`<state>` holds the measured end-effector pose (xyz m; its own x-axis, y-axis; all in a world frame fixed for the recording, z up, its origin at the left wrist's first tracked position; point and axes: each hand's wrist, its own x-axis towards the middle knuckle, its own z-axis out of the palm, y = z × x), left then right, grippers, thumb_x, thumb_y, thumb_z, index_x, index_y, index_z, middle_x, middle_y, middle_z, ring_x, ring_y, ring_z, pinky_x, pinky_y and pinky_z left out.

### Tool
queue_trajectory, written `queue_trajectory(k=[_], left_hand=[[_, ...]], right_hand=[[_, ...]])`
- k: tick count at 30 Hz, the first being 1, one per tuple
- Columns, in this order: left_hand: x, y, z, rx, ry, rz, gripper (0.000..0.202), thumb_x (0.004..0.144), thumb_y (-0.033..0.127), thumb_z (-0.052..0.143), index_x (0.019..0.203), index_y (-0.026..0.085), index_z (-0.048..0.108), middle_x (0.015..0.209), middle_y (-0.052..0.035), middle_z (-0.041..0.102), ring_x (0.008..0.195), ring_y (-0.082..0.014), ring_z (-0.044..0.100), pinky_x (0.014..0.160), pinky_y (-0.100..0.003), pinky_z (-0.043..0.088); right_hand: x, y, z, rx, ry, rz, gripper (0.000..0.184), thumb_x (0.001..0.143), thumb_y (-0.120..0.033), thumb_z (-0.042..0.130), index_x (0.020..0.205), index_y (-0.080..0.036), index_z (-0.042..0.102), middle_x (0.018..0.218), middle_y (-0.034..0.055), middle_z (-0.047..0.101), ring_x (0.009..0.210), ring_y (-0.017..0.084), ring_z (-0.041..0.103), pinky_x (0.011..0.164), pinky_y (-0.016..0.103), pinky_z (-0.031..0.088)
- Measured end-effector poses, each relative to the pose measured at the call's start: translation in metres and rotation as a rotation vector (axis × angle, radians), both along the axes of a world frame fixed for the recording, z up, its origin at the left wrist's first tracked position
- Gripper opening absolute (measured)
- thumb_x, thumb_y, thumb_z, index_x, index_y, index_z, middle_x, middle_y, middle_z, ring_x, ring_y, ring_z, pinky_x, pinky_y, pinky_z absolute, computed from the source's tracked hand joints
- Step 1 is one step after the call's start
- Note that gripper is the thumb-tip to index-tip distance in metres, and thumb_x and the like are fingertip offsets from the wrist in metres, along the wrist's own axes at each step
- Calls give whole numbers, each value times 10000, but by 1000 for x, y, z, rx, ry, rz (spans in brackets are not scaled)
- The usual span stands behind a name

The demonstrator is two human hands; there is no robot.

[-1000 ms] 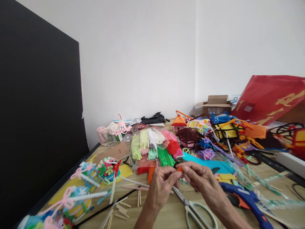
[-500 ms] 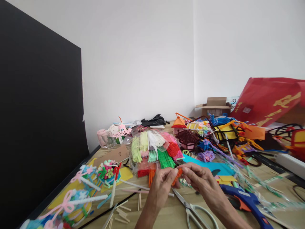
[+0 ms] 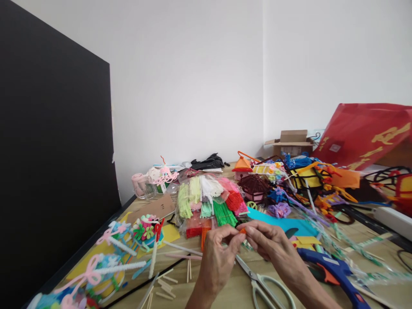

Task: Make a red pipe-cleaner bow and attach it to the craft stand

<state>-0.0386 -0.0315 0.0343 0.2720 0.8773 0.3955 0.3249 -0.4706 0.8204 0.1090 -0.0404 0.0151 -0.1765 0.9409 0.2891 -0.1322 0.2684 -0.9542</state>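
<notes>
Between my two hands is a small orange pipe cleaner piece (image 3: 243, 231), mostly covered by fingertips. My left hand (image 3: 219, 249) pinches it from the left with thumb and forefinger. From the other side, the thumb and fingers of my right hand (image 3: 268, 242) close on it too. Its exact shape is hidden. Below the hands lies a pair of scissors (image 3: 259, 281) with pale handles, blades pointing up and left. A blue glue gun (image 3: 331, 262) rests beside my right wrist. Just beyond my left hand are orange pipe cleaners (image 3: 204, 236).
Bags of coloured pipe cleaners (image 3: 206, 197) lie mid-table. Flower-decorated pieces (image 3: 146, 234) and short wooden sticks (image 3: 165, 287) are on the left. Finished lantern-like crafts (image 3: 254, 186), blue sheet (image 3: 283, 223) and red bag (image 3: 363, 135) are at right. A black panel (image 3: 58, 116) stands left.
The fingertips have closed further over the orange piece, so less of it shows. My left hand has turned slightly, its thumb now more raised.
</notes>
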Motion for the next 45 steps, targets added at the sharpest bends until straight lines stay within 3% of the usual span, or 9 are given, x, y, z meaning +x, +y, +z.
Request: queue_trajectory(k=[6, 13, 16, 18, 24, 29, 32, 39, 45], left_hand=[[8, -4, -11, 341, 190, 244, 224, 832, 236, 530, 650, 178, 646, 642, -54, 617, 633, -168, 538, 607, -266, 354], [-2, 9, -9, -370, -254, -231, 528, 845, 549, 425, 680, 110, 667, 509, -21, 548, 497, -129, 504, 547, -247, 386], [-5, 12, -14, -528, -373, -375, 521, 789, 578, 503, 709, 97, 685, 497, -16, 545, 459, -108, 486, 525, -232, 382], [-5, 13, -15, -541, -391, -411, 482, 768, 557, 551, 707, 98, 688, 497, -13, 544, 451, -95, 462, 512, -220, 366], [-3, 8, -3, -228, -181, -228, 387, 795, 457, 555, 629, 124, 663, 514, -17, 549, 509, -124, 482, 543, -239, 367], [5, -3, -2, 153, 105, 110, 263, 834, 298, 526, 649, 152, 644, 633, -52, 602, 633, -166, 530, 618, -264, 371], [8, -5, -8, 272, 172, 196, 254, 837, 266, 515, 641, 159, 635, 650, -62, 608, 652, -175, 530, 631, -277, 360], [-2, 4, -3, -277, -175, -202, 444, 851, 496, 457, 714, 129, 667, 543, -7, 548, 544, -131, 505, 561, -243, 373], [-5, 11, -7, -424, -337, -369, 402, 729, 510, 628, 683, 115, 681, 493, 0, 556, 460, -87, 442, 515, -216, 344]], right_hand=[[-1, 3, -5, -22, 26, -32, 337, 857, -470, 535, 742, -156, 577, 541, -76, 304, 450, 59, 187, 422, 230, 110], [2, -2, 6, 40, 22, 34, 315, 886, -418, 509, 700, -168, 556, 539, -42, 444, 470, 82, 366, 469, 224, 257], [-1, -5, 10, 33, 86, 109, 283, 876, -420, 520, 744, -174, 571, 595, -11, 528, 497, 109, 464, 498, 241, 321], [-1, -4, 10, 22, 68, 76, 290, 860, -432, 542, 758, -167, 597, 562, -28, 495, 435, 80, 384, 446, 227, 269], [2, 0, 2, -21, 9, 6, 334, 848, -475, 549, 848, -156, 647, 510, -80, 330, 423, 56, 183, 406, 223, 112], [0, 3, -3, -35, 37, -30, 371, 837, -511, 543, 799, -150, 618, 525, -82, 296, 432, 59, 184, 411, 225, 113], [1, 3, -2, -26, 33, -38, 353, 844, -497, 539, 793, -154, 608, 533, -79, 304, 437, 60, 199, 419, 228, 117], [2, -3, 11, 28, -9, -4, 331, 862, -454, 531, 761, -154, 628, 556, -31, 470, 459, 72, 275, 434, 235, 144], [0, -7, 16, 22, -34, 39, 355, 845, -482, 541, 796, -152, 664, 497, -48, 428, 423, 64, 222, 414, 230, 152]])
